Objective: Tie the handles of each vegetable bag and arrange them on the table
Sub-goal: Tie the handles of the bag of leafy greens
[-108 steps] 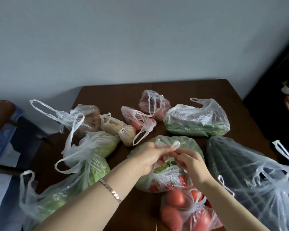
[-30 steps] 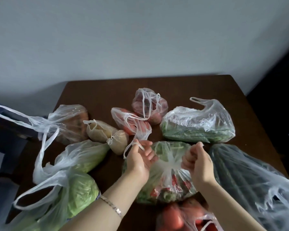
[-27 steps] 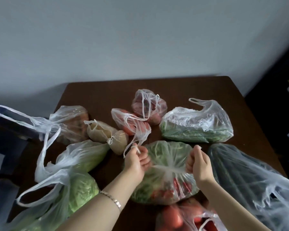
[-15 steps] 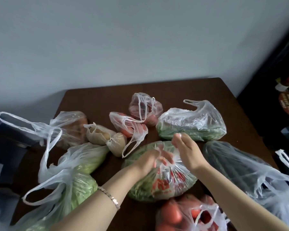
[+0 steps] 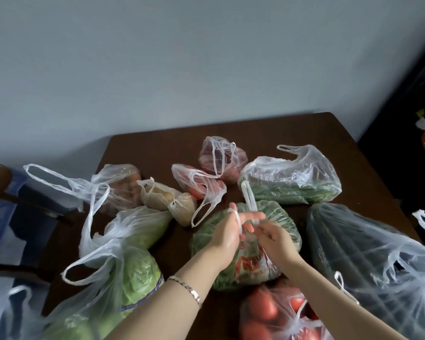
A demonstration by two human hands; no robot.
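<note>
A clear bag of green and red vegetables (image 5: 280, 224) lies in the middle of the dark table (image 5: 268, 133). Both hands meet right above it. My left hand (image 5: 227, 233) has one white handle looped over its fingers. My right hand (image 5: 271, 238) pinches the other handle (image 5: 249, 200), which stands up as a long loop. Around it lie other bags: cabbage (image 5: 135, 273), tomatoes (image 5: 277, 315), green beans (image 5: 292, 182), potatoes (image 5: 167, 197), red vegetables (image 5: 199, 182).
A large bag of dark green vegetables (image 5: 378, 261) fills the right side. A small pink bag (image 5: 222, 155) and a brownish bag (image 5: 118, 185) lie further back. A chair (image 5: 0, 182) stands left of the table; dark furniture stands at the right.
The hands pulled the handles apart sideways, came back together over the bag, and now cross the handles, one loop standing upright.
</note>
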